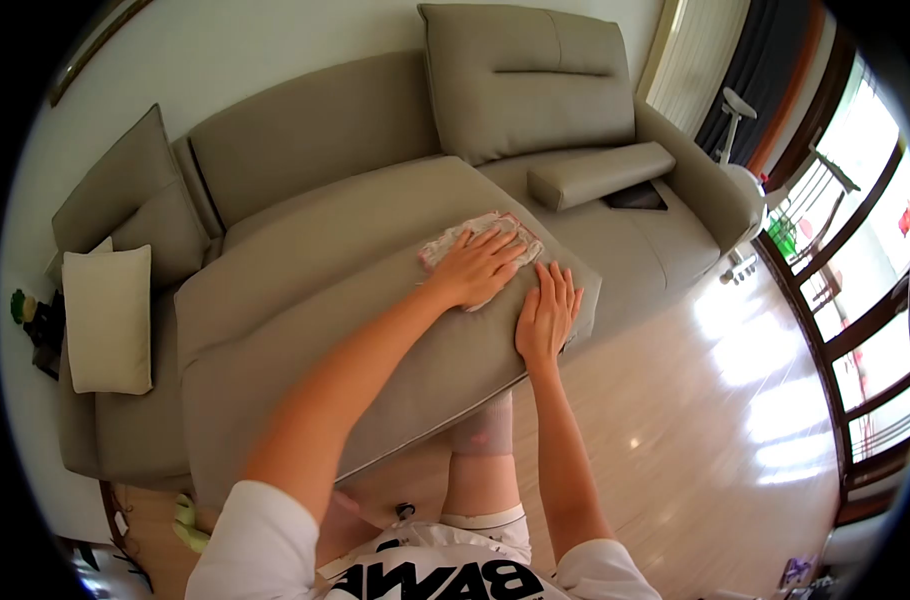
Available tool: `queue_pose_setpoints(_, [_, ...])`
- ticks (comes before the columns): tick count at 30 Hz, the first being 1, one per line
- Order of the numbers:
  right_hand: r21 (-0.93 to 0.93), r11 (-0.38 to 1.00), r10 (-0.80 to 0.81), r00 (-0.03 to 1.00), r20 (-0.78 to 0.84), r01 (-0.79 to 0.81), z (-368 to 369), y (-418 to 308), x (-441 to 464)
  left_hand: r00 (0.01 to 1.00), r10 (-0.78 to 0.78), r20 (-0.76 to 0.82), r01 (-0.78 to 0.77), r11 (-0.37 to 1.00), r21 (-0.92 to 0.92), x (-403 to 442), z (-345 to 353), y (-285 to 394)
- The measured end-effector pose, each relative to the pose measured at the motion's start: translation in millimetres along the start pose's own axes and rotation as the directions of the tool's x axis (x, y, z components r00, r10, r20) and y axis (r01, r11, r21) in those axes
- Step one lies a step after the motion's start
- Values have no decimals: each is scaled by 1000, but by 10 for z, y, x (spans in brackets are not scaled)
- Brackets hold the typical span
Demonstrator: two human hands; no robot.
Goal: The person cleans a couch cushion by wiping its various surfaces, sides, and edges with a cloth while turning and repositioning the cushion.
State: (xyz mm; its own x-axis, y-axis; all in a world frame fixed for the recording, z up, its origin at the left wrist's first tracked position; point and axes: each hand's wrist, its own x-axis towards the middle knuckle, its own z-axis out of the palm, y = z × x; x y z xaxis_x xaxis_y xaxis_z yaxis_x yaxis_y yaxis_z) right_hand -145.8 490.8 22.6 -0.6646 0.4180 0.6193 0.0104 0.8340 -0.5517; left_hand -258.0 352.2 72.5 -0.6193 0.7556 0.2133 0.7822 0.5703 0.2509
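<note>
A crumpled whitish cloth with reddish edges (pixel 520 238) lies on the grey-brown sofa seat cushion (pixel 305 290). Spread flat on top of the cloth, my left hand (pixel 475 267) presses it against the cushion. My right hand (pixel 548 315) rests near the cushion's front right corner, its fingers extended and nothing in it. It is just to the right of the cloth, not on it. The part of the cloth beneath my left palm is hidden.
A cream pillow (pixel 108 320) leans at the sofa's left end. A padded bolster (pixel 603 175) and a dark flat object (pixel 637 196) lie on the right seat. Glossy floor (pixel 675 430) spreads to the right, towards the glass doors. A white chair (pixel 740 180) stands beyond the armrest.
</note>
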Motion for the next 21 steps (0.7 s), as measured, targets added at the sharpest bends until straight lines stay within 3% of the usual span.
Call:
queue_pose_setpoints(3, [-8, 1000, -2, 1000, 25, 2, -42, 22, -19, 995, -97, 2, 97, 995, 0, 343, 70, 17])
queue_pose_setpoints(6, [-23, 999, -37, 998, 49, 38, -120, 62, -36, 995, -89, 50, 87, 996, 28, 261, 9, 26])
queue_pose_setpoints(10, [-41, 996, -74, 995, 63, 77, -175, 84, -17, 983, 15, 180, -5, 998, -59, -737, -494, -44])
queue_pose_setpoints(12, [-29, 997, -64, 997, 54, 65, -158, 52, -14, 984, 60, 168, -60, 998, -7, -1450, -681, -145])
queue_pose_setpoints(16, [-17, 1000, -23, 999, 28, 23, -119, -28, 24, 978, -1, 211, -5, 1000, 29, -2387, -1089, -33])
queue_pose_setpoints(21, [-28, 1000, 14, 1000, -4, -14, -48, -108, -8, 986, -28, 167, 23, 999, 37, -1935, -851, -145])
